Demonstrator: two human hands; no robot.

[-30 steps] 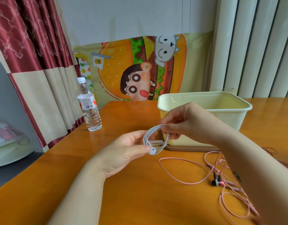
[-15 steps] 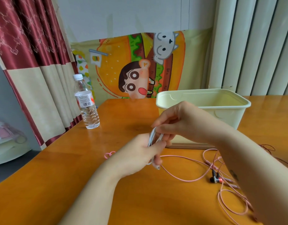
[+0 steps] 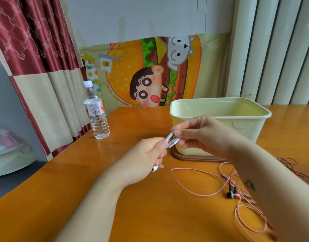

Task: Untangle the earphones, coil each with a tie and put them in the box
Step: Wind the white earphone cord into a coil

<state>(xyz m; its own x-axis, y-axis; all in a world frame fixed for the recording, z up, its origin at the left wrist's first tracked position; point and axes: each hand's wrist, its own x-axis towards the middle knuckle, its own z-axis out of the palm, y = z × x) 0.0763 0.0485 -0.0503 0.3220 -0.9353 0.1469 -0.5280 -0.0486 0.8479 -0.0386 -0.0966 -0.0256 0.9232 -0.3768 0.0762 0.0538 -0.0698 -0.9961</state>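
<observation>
The one wide-angle view rides on the person's head, facing forward and down across the surface [image 3: 159, 215], close over the left hand [image 3: 145, 159] and right hand [image 3: 204, 137], with the box [image 3: 246, 130] just beyond them and the curtain [image 3: 36, 75] at far left.

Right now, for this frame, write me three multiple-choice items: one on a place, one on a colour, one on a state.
1. Where does the water bottle stand relative to the box? A inside it; B left of it, on the table; C behind it.
2. What colour is the cable of the loose earphones on the table? A white; B green; C pink.
3. How are the white earphones held? A by both hands; B by neither; C by one hand.
Key: B, the bottle stands left of the box; C, pink loops lie there; A, left hand and right hand both grip the bundle.
</observation>
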